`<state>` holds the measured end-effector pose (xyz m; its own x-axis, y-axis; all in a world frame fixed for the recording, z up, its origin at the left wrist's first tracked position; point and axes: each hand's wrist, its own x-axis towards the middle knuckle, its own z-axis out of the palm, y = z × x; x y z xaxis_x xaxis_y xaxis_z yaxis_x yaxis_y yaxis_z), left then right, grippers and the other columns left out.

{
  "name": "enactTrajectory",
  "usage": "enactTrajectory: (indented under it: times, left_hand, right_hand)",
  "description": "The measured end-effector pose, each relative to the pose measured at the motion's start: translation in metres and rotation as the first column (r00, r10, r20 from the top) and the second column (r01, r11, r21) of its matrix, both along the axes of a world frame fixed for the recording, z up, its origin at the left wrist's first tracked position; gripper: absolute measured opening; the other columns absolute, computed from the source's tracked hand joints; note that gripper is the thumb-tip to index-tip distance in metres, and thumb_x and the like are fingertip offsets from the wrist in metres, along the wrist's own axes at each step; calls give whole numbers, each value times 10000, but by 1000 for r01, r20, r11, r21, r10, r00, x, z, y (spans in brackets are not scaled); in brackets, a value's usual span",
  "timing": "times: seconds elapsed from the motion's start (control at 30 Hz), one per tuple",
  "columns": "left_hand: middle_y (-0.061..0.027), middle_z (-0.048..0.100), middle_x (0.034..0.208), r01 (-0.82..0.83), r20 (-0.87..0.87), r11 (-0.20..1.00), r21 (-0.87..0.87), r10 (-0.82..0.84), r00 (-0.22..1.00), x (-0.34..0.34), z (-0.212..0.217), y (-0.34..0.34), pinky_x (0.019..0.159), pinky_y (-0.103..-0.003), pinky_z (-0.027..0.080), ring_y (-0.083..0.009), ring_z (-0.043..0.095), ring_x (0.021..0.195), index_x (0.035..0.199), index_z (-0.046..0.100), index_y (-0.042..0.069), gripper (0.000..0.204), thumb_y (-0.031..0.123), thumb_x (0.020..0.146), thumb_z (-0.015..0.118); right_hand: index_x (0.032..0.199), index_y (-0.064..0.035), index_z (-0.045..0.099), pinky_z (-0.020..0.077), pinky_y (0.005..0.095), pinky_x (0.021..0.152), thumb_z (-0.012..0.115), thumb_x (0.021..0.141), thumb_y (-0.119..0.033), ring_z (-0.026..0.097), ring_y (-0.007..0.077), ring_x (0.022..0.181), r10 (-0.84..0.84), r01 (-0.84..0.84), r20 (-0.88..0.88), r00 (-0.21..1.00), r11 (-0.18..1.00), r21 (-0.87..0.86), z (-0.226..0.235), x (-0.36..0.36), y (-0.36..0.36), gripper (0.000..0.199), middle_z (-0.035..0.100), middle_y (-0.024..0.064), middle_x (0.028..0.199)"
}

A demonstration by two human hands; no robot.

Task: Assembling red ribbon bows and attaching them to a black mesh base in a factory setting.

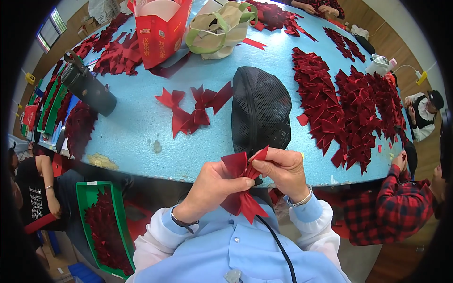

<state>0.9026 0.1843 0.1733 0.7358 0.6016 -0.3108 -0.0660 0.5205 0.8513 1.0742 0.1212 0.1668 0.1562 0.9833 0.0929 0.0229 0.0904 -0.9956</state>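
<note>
Just on the near side of the black mesh bag (262, 111), a red bow (235, 164) is pinched in both the left hand (213, 184) and the right hand (284, 172), where uneven tugging could skew its folds.

A deep-red satiny ribbon bow (241, 198) is held between the left hand (212, 183) and the right hand (284, 173), gathered into folds near its middle, with a broad flap fanning to the upper left and pointed tails spreading below.
</note>
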Motion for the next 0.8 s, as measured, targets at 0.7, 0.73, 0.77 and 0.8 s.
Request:
enactTrajectory:
  times: [0.7, 0.73, 0.77, 0.8]
  left_hand:
    - [-46, 657, 790, -280, 104, 935, 217, 264, 959, -10, 16, -11, 641, -226, 463, -77, 580, 685, 883, 650, -40, 130, 54, 797, 678]
    - [-43, 657, 790, -242, 89, 942, 232, 227, 970, -11, 18, -12, 632, -225, 464, -75, 582, 687, 897, 651, -38, 143, 58, 796, 683]
    - [-40, 656, 791, -202, 74, 948, 246, 189, 979, -12, 20, -12, 622, -223, 465, -73, 584, 690, 912, 652, -35, 156, 62, 796, 687]
    - [-38, 656, 791, -160, 61, 953, 258, 149, 987, -10, 19, -13, 613, -222, 466, -71, 586, 692, 926, 652, -33, 169, 67, 796, 691]
  right_hand:
    - [846, 24, 594, 408, 207, 638, 622, 835, -48, 536, 116, 717, -274, 251, -55, 960, 933, -259, 3, -29, -44, 78, 564, 56, 816]
    - [846, 24, 594, 408, 207, 638, 622, 835, -48, 536, 116, 717, -272, 250, -54, 961, 933, -258, 2, -29, -45, 78, 564, 56, 816]
    - [833, 25, 598, 402, 205, 634, 627, 832, -48, 526, 108, 706, -317, 314, -21, 948, 945, -94, 4, -29, -45, 78, 561, 41, 783]
    - [820, 27, 601, 395, 202, 630, 631, 830, -47, 516, 100, 694, -366, 365, 8, 930, 928, 75, 8, -29, -44, 81, 558, 27, 749]
